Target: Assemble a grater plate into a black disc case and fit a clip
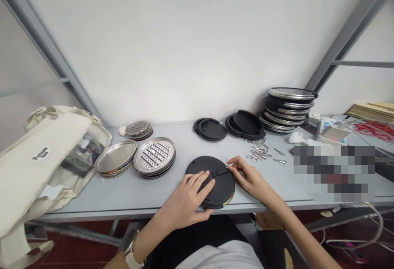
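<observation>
A round black disc (220, 185) lies near the table's front edge, with a slot and a small catch on its face. My left hand (195, 195) rests on its left side, fingers spread over the surface and thumb at the lower rim. At the disc's upper right edge, my right hand (243, 172) pinches a small metal clip (227, 166) between thumb and fingertips. Loose metal clips (258, 152) are scattered behind my right hand. Further back sit black round covers (212, 129) and a second group of black covers (245, 124).
Metal grater discs (154, 155) and plain metal discs (116, 157) are stacked at left, beside a cream bag (46, 166). A tall stack of rimmed discs (287, 111) stands back right. Red cords (374, 130) lie far right.
</observation>
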Tool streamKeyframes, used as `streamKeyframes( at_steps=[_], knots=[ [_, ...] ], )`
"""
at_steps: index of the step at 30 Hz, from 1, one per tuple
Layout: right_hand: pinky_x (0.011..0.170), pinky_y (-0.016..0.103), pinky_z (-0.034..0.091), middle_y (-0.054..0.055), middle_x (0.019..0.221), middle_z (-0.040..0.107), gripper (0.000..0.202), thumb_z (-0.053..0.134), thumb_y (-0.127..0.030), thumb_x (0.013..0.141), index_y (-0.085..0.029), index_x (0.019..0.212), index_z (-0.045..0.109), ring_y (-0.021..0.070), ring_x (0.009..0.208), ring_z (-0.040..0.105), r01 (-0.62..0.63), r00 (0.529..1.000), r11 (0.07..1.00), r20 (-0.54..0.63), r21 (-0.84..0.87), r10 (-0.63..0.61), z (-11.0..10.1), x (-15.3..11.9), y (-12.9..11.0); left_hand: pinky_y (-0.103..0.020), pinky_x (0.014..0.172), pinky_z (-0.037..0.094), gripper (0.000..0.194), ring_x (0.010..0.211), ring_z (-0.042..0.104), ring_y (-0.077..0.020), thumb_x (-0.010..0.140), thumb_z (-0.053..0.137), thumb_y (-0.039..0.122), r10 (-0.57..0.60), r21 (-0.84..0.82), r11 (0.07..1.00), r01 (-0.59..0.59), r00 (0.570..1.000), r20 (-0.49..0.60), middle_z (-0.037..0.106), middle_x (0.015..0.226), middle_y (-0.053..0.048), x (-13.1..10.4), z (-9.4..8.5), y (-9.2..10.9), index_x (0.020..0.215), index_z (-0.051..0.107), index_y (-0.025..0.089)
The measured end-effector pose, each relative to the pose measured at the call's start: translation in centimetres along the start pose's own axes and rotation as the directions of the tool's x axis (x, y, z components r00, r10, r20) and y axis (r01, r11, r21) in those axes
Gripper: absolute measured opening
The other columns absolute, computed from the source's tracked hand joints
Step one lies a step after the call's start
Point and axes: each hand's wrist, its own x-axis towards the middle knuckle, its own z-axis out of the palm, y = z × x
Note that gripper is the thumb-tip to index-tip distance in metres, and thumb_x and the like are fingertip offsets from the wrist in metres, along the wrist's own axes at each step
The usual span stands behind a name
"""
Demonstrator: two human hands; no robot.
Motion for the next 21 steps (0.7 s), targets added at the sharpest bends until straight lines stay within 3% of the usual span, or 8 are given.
streamKeyframes(
  at_steps=[8, 21],
  knots=[
    [0.071, 0.028, 0.042, 0.002, 0.081, 0.056, 0.018, 0.040, -0.033, 0.097, -0.021, 0.087, 0.050, 0.0160, 0.074, 0.053, 0.046, 0.999, 0.999, -0.018, 0.003, -0.046, -0.15, 0.03, -0.11, -0.044, 0.106, 0.034, 0.068, 0.136, 0.032, -0.0289, 0.085, 0.058, 0.041, 0.001, -0.004, 1.000, -0.001, 1.000, 0.007, 0.036, 0.147, -0.016, 0.00, -0.04, -0.01, 0.142, 0.034, 0.015],
    [0.066, 0.026, 0.042, -0.001, 0.072, 0.057, 0.022, 0.037, -0.034, 0.098, -0.021, 0.090, 0.053, 0.0146, 0.066, 0.053, 0.016, 1.000, 0.999, 0.016, -0.034, -0.016, -0.35, -0.09, -0.50, -0.044, 0.106, 0.033, 0.068, 0.136, 0.031, -0.0287, 0.086, 0.057, 0.041, -0.004, -0.005, 1.000, 0.004, 1.000, 0.016, 0.034, 0.148, -0.015, -0.03, 0.03, -0.02, 0.143, 0.033, 0.015]
  ],
)
